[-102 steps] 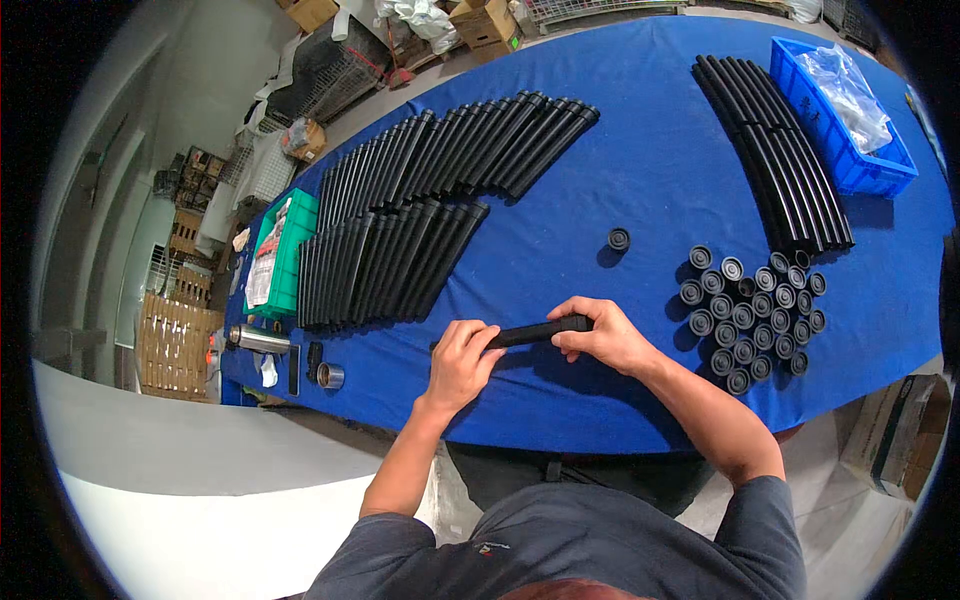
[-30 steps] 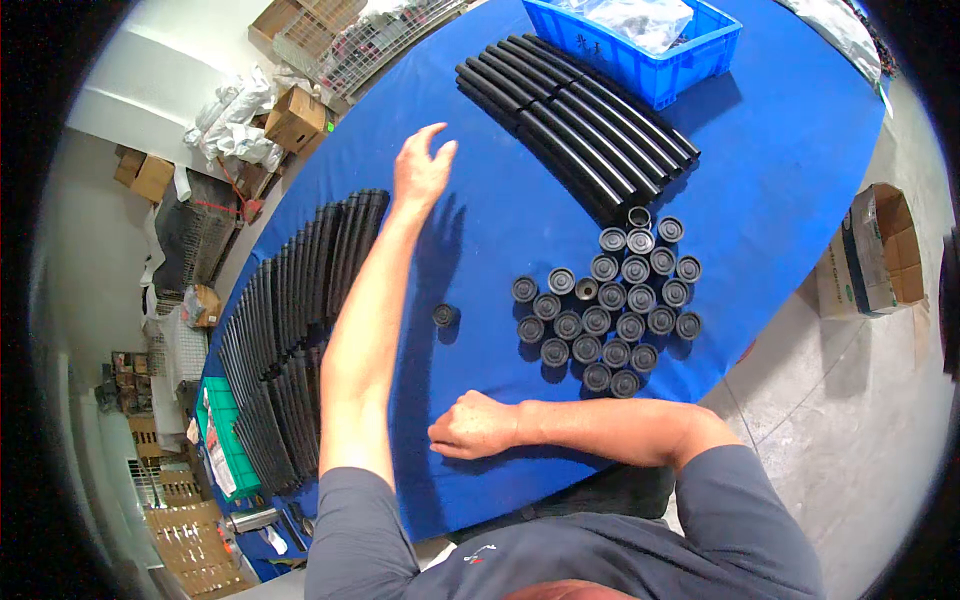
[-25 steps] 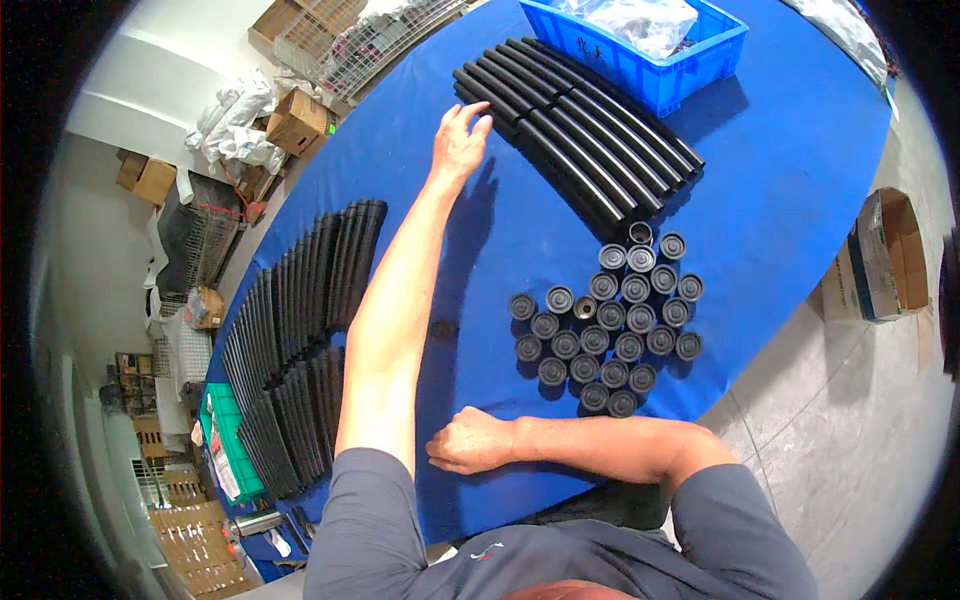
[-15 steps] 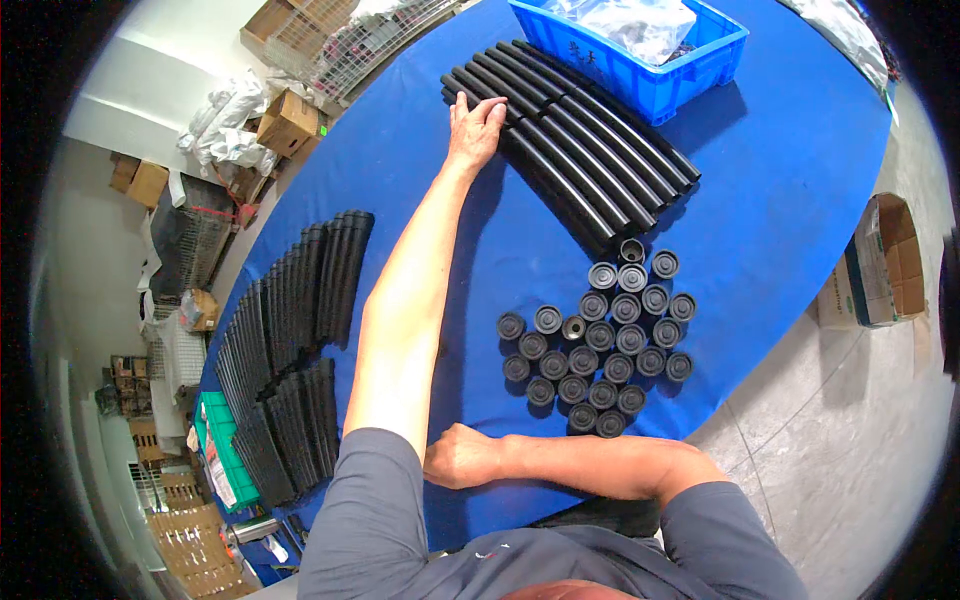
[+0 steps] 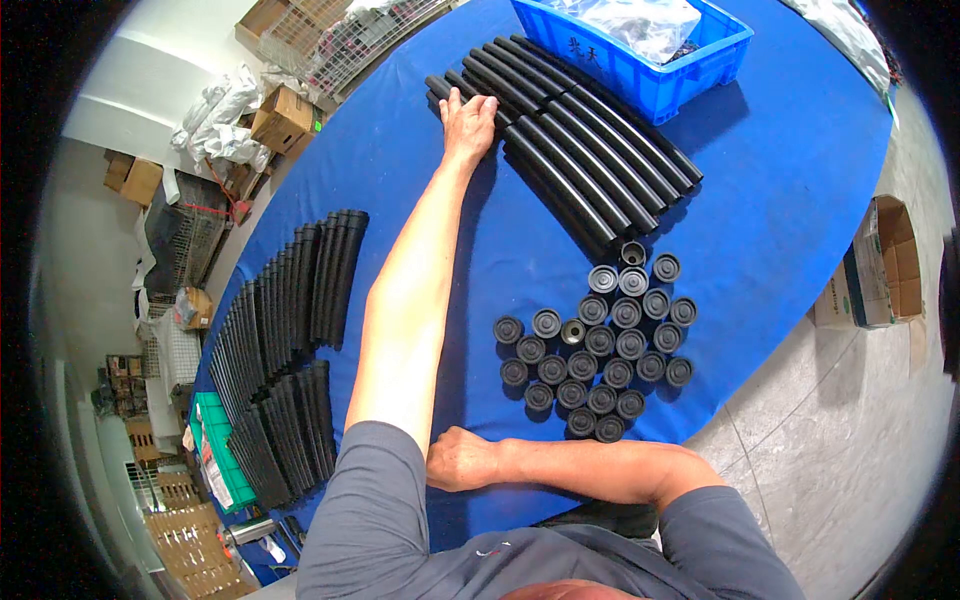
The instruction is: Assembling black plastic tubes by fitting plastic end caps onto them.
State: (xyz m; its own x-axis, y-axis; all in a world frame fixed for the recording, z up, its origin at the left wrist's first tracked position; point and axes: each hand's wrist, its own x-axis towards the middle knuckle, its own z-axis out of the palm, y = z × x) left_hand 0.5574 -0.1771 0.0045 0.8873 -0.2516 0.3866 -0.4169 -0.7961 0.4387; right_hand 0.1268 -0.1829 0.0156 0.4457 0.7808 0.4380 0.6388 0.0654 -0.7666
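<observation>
My left hand (image 5: 468,126) reaches to the far side of the table. Its fingers are bent over the left end of a black tube (image 5: 437,84) at the edge of a sheaf of glossy black tubes (image 5: 590,160), and the thumb lies to the right. The part of the tube under the palm is hidden. My right hand (image 5: 462,459) is closed in a fist on the blue cloth near my body, and whatever it may hold is hidden. Round black caps (image 5: 626,312) stand grouped to the right, a few showing hollow tops.
A blue crate (image 5: 690,80) with clear plastic bags stands beyond the tubes. Ribbed black tubes (image 5: 290,300) lie in rows at left, beside a green tray (image 5: 222,455). An open cardboard box (image 5: 885,265) is on the floor at right.
My left hand has shifted slightly left, and the nearby tube ends stick out farther to the left. The right fist stays nearly in place.
</observation>
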